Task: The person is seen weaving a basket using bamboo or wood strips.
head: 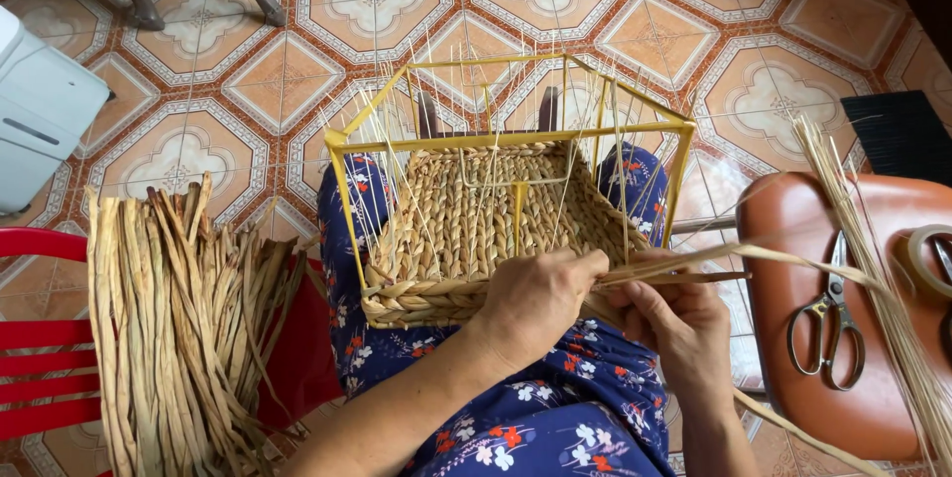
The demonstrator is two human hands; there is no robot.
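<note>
A half-woven basket [476,229] of braided dried straw, built on one yellow wire frame [516,135], lay tipped on the person's lap with its open mouth facing away, so the working edge sat close under both hands. The left hand [535,298] was clamped over the near rim, fingers pressed together on the weave to steady it, while the right hand [684,323] pinched a flat straw strand [754,257] drawn out taut to the right. One bundle of dried straw [178,308] rested on a red chair [40,338] at the left, and one pair of scissors [831,323] lay on a brown stool [793,229] at the right, both within reach.
</note>
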